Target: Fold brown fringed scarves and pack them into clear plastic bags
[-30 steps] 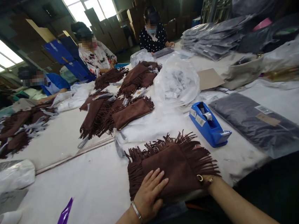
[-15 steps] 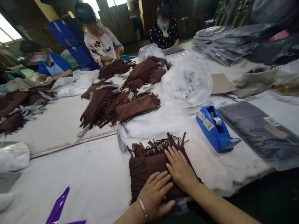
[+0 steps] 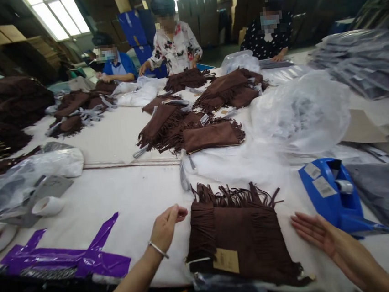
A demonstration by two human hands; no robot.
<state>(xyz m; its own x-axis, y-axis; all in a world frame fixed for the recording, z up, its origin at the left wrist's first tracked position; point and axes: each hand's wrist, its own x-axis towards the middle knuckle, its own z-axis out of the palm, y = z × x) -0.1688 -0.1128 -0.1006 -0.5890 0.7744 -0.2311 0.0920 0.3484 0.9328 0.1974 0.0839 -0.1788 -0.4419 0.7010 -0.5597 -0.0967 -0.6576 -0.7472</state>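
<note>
A brown fringed pouch [image 3: 247,232] lies flat on the white-covered table in front of me, its long fringe spread at the far edge. A tan paper tag [image 3: 228,260] rests on its near left part, and a clear plastic piece shows under its near edge. Left of the pouch, my left hand [image 3: 168,226] is raised with loosely bent fingers and holds nothing. On the other side, my right hand [image 3: 322,237] is open, fingers stretched toward the pouch without touching it. A blue tape dispenser [image 3: 333,197] stands just beyond my right hand.
More brown fringed pouches [image 3: 214,135] lie in piles farther back. Purple tape [image 3: 67,257] marks the front left edge, near a white tape roll [image 3: 47,206]. A clear bag of white pieces [image 3: 301,112] sits at right. Several people work across the table.
Both hands have lifted off the pouch and moved apart, one to each side. The tan tag on the pouch is now uncovered. The view has swung left.
</note>
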